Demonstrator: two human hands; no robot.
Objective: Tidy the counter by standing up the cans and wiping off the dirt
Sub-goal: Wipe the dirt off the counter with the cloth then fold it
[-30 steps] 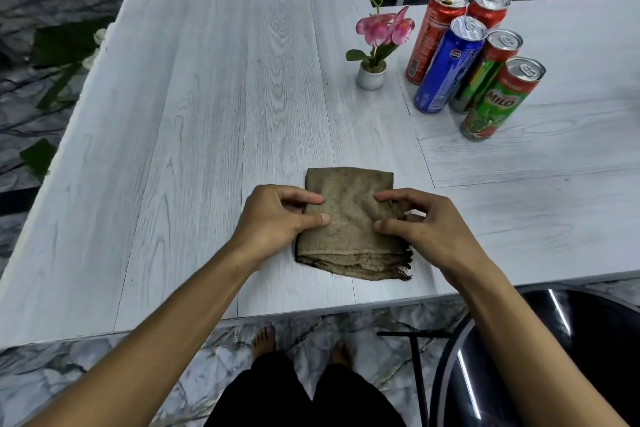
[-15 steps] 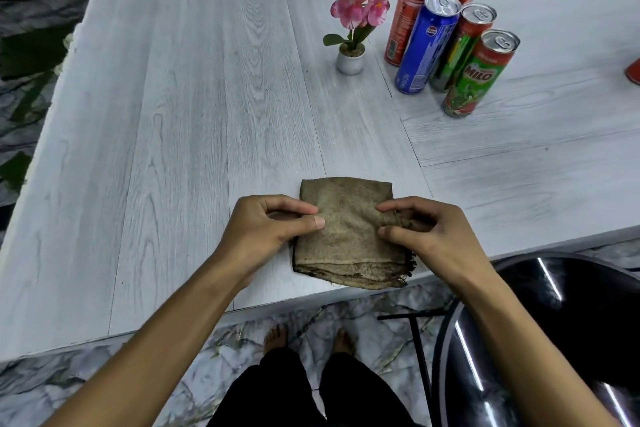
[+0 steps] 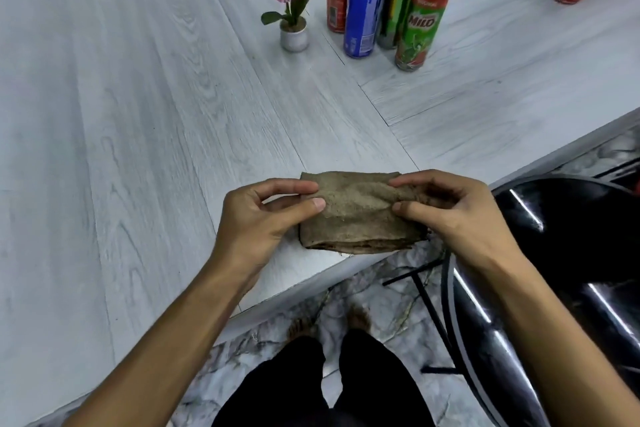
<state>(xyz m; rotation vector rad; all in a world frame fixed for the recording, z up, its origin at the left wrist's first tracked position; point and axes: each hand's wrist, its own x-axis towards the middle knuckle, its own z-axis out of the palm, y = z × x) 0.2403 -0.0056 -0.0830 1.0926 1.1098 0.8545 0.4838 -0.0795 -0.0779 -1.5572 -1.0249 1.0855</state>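
Both hands pinch a folded cloth at the tabletop's near edge.
Left hand (image 3: 263, 215) and right hand (image 3: 453, 211), thumbs up, each grip clamped on the brown cloth (image 3: 353, 215), frame centre; cans (image 3: 420, 22) upright upper right.

Both forearms reach forward — left hand (image 3: 263, 215) and right hand (image 3: 460, 215) pinched shut, thumbs on top

You see through one camera on your head. It looks forward and down, close over the near edge of the counter (image 3: 138, 114). Your feet (image 3: 356, 319) on the floor show below it. The cans (image 3: 420, 21) stand far up top.
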